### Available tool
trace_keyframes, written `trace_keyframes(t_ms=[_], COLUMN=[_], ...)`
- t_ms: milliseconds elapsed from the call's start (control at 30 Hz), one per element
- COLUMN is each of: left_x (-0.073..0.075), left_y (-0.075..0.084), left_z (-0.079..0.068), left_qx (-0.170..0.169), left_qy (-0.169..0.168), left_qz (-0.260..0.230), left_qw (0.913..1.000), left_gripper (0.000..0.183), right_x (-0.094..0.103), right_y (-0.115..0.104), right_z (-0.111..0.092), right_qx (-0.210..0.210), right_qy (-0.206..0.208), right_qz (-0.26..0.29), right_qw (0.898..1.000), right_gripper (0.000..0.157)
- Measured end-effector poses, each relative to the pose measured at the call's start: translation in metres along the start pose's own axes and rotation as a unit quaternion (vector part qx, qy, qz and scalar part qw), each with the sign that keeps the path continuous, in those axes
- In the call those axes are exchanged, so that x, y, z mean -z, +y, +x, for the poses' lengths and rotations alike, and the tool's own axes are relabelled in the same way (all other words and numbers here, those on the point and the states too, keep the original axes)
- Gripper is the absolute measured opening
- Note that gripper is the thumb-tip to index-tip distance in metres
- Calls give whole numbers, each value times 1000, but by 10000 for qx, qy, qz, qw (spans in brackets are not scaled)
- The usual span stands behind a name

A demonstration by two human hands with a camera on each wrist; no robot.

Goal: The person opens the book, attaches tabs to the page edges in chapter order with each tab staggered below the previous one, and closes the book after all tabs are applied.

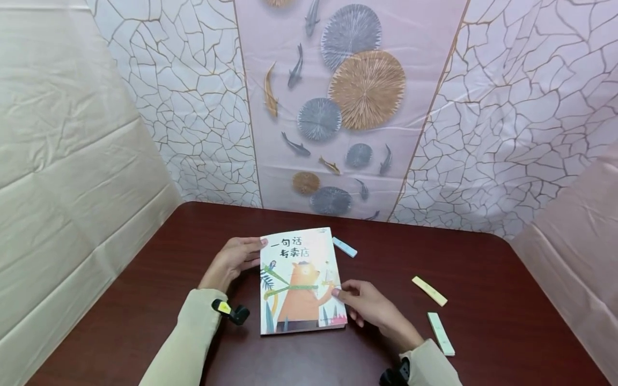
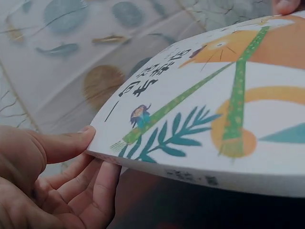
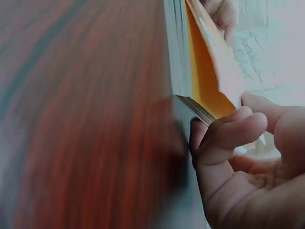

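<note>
A picture book (image 1: 300,289), white with an orange animal and a green scarf on its cover, is tilted up over the table between both hands. My left hand (image 1: 234,258) grips its upper left edge; the left wrist view shows the thumb (image 2: 66,145) on the cover and fingers below the spine. On the opposite side, my right hand (image 1: 369,306) pinches the lower right edge, its thumb on the cover. In the right wrist view the front cover (image 3: 224,67) stands slightly apart from the pages (image 3: 177,52), baring an orange inner side.
On the dark red table (image 1: 159,279) lie a blue strip (image 1: 345,247) behind the book, and a yellow strip (image 1: 429,291) and a pale green strip (image 1: 441,334) to the right. Patterned cloth (image 1: 207,107) hangs behind and at both sides.
</note>
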State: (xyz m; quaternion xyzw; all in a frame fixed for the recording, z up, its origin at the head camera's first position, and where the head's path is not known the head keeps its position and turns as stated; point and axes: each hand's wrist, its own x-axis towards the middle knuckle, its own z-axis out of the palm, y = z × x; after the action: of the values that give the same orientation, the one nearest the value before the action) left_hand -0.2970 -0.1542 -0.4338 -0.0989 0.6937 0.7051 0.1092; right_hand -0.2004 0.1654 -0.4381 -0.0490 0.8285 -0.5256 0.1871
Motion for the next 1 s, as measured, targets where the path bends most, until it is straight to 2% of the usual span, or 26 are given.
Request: trace_keyframes(t_ms=[133, 367, 733, 1000], left_x=[-18, -44, -61, -79], left_y=[-3, -9, -18, -23], left_z=[-1, 2, 3, 4], left_qx=[10, 51, 36, -233], left_qy=[-160, -350, -598, -570], left_qz=[147, 358, 614, 1301], left_qw=[9998, 9987, 9963, 9896], left_gripper=[44, 40, 36, 30], right_x=[9, 25, 40, 48], right_y=[6, 13, 14, 14], right_z=[-7, -14, -23, -32], right_qx=[-35, -79, -25, -322], right_qy=[56, -192, -582, -546], right_qz=[1, -432, -1002, -1099], right_qw=[10000, 9989, 9933, 9919], right_gripper=[44, 30, 30, 30])
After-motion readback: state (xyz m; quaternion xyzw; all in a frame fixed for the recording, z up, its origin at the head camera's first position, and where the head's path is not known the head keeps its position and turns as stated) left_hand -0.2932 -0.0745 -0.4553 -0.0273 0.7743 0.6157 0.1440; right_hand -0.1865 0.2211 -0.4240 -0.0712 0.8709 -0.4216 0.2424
